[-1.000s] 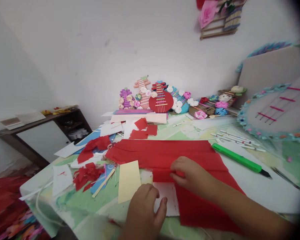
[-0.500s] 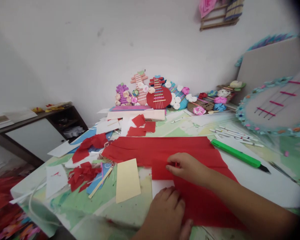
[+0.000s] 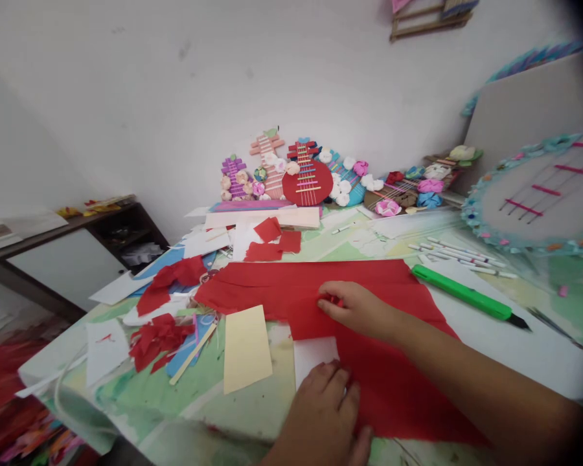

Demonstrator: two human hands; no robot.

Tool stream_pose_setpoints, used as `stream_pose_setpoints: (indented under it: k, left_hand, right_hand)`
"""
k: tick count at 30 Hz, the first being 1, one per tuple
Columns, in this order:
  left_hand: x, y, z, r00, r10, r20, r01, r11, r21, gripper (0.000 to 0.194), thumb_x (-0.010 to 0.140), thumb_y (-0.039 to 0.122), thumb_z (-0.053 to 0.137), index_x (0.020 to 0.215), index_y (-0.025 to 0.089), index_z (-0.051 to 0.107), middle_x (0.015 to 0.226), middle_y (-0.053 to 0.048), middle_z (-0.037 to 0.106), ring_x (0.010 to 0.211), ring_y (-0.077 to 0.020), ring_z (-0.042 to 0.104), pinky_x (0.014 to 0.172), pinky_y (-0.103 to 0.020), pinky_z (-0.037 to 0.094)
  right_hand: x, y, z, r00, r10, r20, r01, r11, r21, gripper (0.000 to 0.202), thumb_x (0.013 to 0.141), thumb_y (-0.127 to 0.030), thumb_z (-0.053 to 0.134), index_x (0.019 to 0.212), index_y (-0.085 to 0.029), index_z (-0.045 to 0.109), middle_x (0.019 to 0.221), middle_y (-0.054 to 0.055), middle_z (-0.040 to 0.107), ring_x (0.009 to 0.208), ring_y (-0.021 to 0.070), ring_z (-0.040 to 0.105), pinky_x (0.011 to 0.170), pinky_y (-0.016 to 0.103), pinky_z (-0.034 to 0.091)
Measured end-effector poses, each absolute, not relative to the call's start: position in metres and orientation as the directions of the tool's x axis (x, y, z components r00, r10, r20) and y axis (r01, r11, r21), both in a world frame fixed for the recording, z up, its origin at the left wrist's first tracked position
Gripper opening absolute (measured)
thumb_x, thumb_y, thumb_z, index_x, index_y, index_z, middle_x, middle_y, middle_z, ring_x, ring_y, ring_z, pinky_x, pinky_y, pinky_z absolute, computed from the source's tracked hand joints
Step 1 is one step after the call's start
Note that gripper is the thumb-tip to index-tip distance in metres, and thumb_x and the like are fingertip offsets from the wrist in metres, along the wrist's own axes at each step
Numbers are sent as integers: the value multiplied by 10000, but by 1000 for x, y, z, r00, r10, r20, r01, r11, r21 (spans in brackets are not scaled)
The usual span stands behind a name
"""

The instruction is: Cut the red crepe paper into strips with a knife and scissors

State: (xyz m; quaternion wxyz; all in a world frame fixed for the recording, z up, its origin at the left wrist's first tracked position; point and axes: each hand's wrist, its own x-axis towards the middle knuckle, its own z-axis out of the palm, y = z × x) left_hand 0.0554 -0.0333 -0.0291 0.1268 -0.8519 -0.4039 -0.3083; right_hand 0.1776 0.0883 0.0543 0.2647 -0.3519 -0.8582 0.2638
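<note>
A large sheet of red paper [image 3: 388, 395] lies across the table. My right hand [image 3: 357, 307] pinches a smaller red square [image 3: 308, 317] by its right edge, over the large sheet. Flat at the bottom centre, my left hand [image 3: 323, 411] has its fingers spread over a white piece [image 3: 313, 356] and the red sheet's edge. The red square overlaps the top of the white piece. To the left lies a cream card [image 3: 247, 349], touched by neither hand.
A green utility knife [image 3: 461, 294] lies at the right near several white pens [image 3: 461, 255]. Red scraps [image 3: 160, 340] are heaped at the left. Decorated paper instruments [image 3: 308, 181] stand against the wall. A dark-framed cabinet [image 3: 72, 259] is at the far left.
My right hand has shifted slightly up and left with the red square, and more of the white piece shows below it. My left hand stays nearly still. The view has tilted slightly.
</note>
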Motion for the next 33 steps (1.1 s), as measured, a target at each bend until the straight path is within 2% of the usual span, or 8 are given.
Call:
stream_pose_setpoints:
  k: [13, 24, 27, 30, 31, 33]
  left_hand:
    - [55, -33, -29, 475, 636, 608, 758, -647, 85, 335, 765, 396, 523, 975, 150, 609, 992, -85, 648, 943, -240, 579, 851, -338, 471]
    - [56, -34, -31, 460, 643, 612, 741, -658, 134, 316, 746, 353, 540, 978, 147, 600, 988, -107, 642, 952, -265, 574, 839, -369, 482]
    - [54, -35, -18, 396, 680, 617, 696, -660, 281, 207, 769, 254, 485, 933, 192, 596, 943, -76, 647, 893, -231, 597, 795, -338, 505]
    - [41, -28, 0, 184, 772, 609, 706, -535, 464, 175, 794, 203, 457, 931, 220, 564, 922, -71, 618, 868, -223, 593, 778, -357, 503]
    - [35, -21, 6, 82, 796, 599, 733, -456, 505, 197, 807, 206, 475, 993, 199, 539, 971, -101, 597, 935, -255, 569, 821, -421, 474]
    - [22, -3, 17, -80, 828, 555, 739, -324, 590, 383, 790, 288, 541, 1136, 144, 462, 1070, -161, 536, 1018, -308, 518, 831, -501, 442]
  right_hand:
    - [176, 104, 62, -533, 785, 314, 426, 570, -703, 135, 789, -284, 451, 760, -184, 537, 688, -6, 565, 632, 127, 515, 577, 245, 389]
    - [174, 105, 63, -521, 779, 350, 413, 588, -695, 140, 782, -275, 467, 747, -181, 566, 678, -1, 578, 622, 127, 517, 566, 244, 386]
    - [174, 103, 66, -535, 759, 371, 398, 614, -682, 125, 776, -251, 481, 745, -180, 579, 688, -2, 590, 632, 122, 525, 576, 234, 392]
    - [176, 100, 67, -547, 741, 390, 385, 636, -669, 125, 775, -240, 490, 738, -178, 592, 690, -1, 603, 634, 117, 531, 579, 223, 402]
    - [176, 99, 68, -551, 735, 396, 382, 643, -664, 126, 775, -241, 495, 738, -177, 597, 692, 0, 609, 637, 117, 535, 581, 221, 405]
    - [178, 96, 69, -558, 722, 409, 376, 659, -651, 130, 775, -249, 509, 736, -177, 609, 700, 5, 622, 655, 121, 546, 591, 219, 414]
